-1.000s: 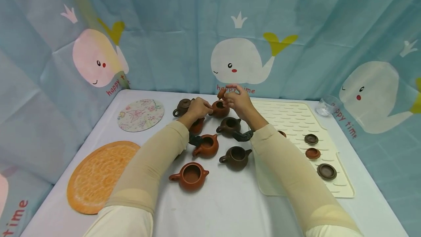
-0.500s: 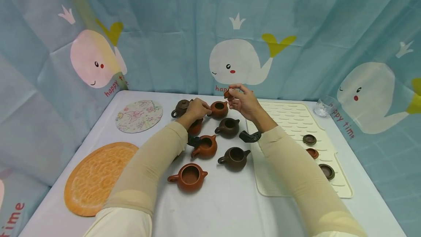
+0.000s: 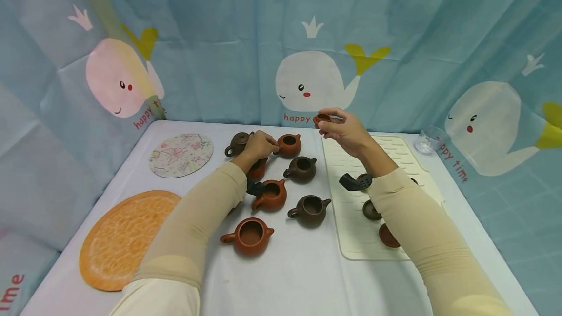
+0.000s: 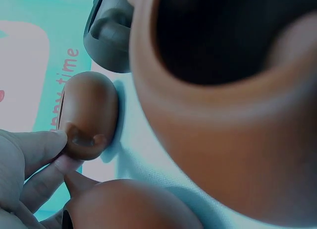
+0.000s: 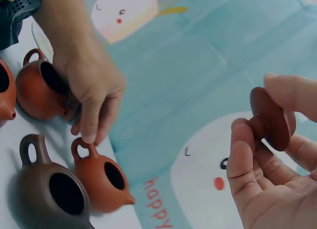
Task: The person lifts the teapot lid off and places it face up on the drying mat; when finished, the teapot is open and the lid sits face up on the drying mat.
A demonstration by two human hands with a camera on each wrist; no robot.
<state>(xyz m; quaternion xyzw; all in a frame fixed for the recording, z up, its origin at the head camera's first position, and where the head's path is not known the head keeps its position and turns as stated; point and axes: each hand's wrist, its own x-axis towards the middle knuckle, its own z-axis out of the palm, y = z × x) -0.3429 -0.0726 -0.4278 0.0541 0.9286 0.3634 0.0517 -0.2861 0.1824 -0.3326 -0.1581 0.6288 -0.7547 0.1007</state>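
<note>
My left hand (image 3: 260, 145) pinches the handle of a small reddish-brown teapot (image 3: 290, 149) at the back of the table; the right wrist view shows its top uncovered. To the right, my right hand (image 3: 349, 133) holds a reddish-brown teapot lid (image 5: 272, 119) in the air by finger and thumb. In the head view the lid's hollow underside faces up. Near the left hand stand a dark teapot with its lid on (image 3: 237, 144) and a reddish teapot (image 3: 257, 169) partly covered by the arm. A dark uncovered teapot (image 3: 302, 170) sits just in front.
Nearer the person are a reddish teapot (image 3: 270, 196), a dark one (image 3: 311, 212) and a wide reddish one (image 3: 250, 238). A cream tray (image 3: 351, 245) with several lids lies right, partly under the right arm. Round mats (image 3: 127, 240) lie left; a clear cup (image 3: 428, 141) stands back right.
My right hand has moved right, away from the teapot, and turned the lid over. The left hand stays at the handle. The view has shifted slightly.
</note>
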